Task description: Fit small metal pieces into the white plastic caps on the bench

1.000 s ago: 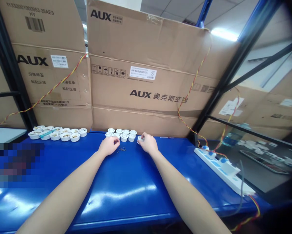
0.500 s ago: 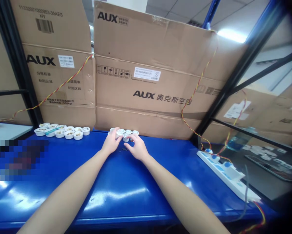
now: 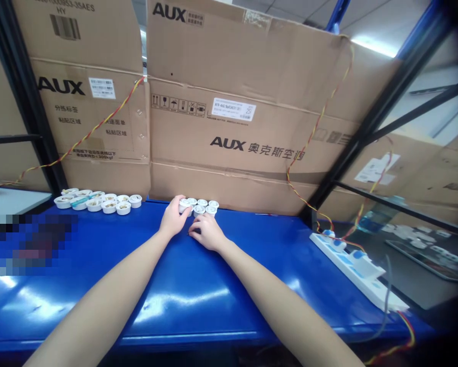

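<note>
And there, past the near edge of the shiny blue table [image 3: 183, 285], the right hand [image 3: 208, 232] was low, palm down, its fingers bent in a narrow curl toward the tabletop; whether they pinched anything, I couldn't tell, since the hand itself covered the spot. A low hand like that looked suited to small work right at the surface. Just beyond, over to its left, the left hand [image 3: 173, 218] was closed around a small white cup [image 3: 184, 205], thumb in front and fingers behind, probably to keep so light a thing steady. And that cup sat at the left end of a tight white bunch [image 3: 211, 209], bunched, I'd guess, to stay within easy reach of both hands. Round, shallow and pale they were, those little tubs, with greyish marks on top, too small to make out. Well off to the left stood more white tubs [image 3: 93, 205], some with brownish bits showing inside, and behind everything rose the cardboard [image 3: 229, 176], upright like a screen, perhaps to wall off the workspace!
</note>
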`<state>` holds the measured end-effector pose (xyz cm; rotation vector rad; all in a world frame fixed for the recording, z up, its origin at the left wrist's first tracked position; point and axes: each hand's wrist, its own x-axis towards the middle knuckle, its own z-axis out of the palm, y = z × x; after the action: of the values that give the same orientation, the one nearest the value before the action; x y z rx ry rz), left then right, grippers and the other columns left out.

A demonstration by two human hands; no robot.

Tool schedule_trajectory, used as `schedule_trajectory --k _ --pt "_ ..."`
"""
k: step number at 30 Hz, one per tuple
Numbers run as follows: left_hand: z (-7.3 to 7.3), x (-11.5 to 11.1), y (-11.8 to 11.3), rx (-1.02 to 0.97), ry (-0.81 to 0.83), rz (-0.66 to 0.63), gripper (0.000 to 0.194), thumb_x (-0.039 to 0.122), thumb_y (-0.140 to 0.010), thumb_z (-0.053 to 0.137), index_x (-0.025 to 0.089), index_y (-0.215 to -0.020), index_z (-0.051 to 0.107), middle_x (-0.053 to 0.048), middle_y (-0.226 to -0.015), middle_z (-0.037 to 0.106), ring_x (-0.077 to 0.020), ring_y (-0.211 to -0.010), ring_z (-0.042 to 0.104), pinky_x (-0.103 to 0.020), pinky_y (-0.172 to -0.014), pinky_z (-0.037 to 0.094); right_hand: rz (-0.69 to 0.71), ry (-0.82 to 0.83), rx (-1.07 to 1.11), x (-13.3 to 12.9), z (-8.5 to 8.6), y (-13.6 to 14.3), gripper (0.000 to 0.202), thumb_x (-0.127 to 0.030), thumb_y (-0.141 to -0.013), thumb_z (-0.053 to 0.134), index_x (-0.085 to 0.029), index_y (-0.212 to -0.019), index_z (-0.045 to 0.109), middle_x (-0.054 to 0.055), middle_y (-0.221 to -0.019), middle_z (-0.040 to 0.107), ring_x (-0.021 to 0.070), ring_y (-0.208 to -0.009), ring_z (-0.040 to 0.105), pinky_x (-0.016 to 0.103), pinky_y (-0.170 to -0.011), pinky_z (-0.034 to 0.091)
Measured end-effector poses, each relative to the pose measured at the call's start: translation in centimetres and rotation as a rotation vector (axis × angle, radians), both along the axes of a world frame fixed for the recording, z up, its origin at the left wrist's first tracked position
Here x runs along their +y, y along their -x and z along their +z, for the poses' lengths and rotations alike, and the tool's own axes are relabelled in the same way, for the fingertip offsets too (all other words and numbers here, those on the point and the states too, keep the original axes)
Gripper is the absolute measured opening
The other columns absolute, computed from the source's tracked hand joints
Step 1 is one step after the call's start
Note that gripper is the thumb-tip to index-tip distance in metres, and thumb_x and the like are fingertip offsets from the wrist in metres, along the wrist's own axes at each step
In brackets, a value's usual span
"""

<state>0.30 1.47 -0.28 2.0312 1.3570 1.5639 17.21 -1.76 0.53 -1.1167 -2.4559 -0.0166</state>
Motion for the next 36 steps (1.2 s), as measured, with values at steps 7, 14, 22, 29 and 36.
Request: schedule_trajectory --k 7,14,22,29,36 --pt "0.0 -0.3 -0.1 0.052 0.004 -0.075 0.038 0.032 -0.087 0.059 0.021 -0.122 0.051 -0.01 -0.12 0.064 -0.0253 -0.111 0.062 -0.042 -0.097 0.049 0.037 -0.004 -0.109 -1.0 0.2 0.8 0.016 -0.017 -0.091 0.054 -0.017 -0.086 0.07 0.007 -0.087 0.066 0.0187 -0.084 0.057 0.031 -0.079 0.042" --pt "0.1 -0.5 -0.2 0.147 -0.065 -0.109 0.043 0.023 -0.084 0.059 0.022 -0.126 0.05 -0.008 -0.127 0.062 -0.0246 -0.116 0.059 -0.04 -0.101 0.047 -0.003 -0.013 -0.06 -1.1 0.9 -0.6 0.013 -0.02 -0.095 0.05 -0.018 -0.089 0.061 0.007 -0.092 0.065 0.0187 -0.085 0.058 0.029 -0.076 0.042" --pt "0.3 -0.7 -0.5 0.282 -0.141 -0.211 0.044 0.014 -0.079 0.056 0.021 -0.123 0.057 -0.007 -0.127 0.063 -0.0242 -0.121 0.057 -0.043 -0.107 0.044 -0.233 0.052 0.19 -0.6 1.9 -2.6 0.014 -0.027 -0.098 0.043 -0.021 -0.094 0.055 0.004 -0.093 0.063 0.0174 -0.081 0.058 0.027 -0.072 0.04" --pt "0.4 -1.1 -1.1 0.432 -0.203 -0.252 0.05 0.007 -0.077 0.054 0.023 -0.124 0.061 -0.006 -0.127 0.064 -0.024 -0.121 0.056 -0.043 -0.108 0.043 -0.224 0.097 0.252 -0.1 0.9 -2.1 0.016 -0.026 -0.098 0.04 -0.02 -0.089 0.053 0.005 -0.091 0.062 0.0172 -0.083 0.056 0.028 -0.076 0.041" --pt "0.5 -1.1 -1.3 0.417 -0.17 -0.269 0.048 0.01 -0.077 0.058 0.023 -0.124 0.062 -0.006 -0.127 0.065 -0.0249 -0.121 0.056 -0.043 -0.108 0.043 -0.217 0.145 0.365 0.1 1.1 -2.3 0.018 -0.028 -0.094 0.046 -0.02 -0.081 0.055 0.002 -0.083 0.062 0.016 -0.076 0.055 0.027 -0.072 0.04"
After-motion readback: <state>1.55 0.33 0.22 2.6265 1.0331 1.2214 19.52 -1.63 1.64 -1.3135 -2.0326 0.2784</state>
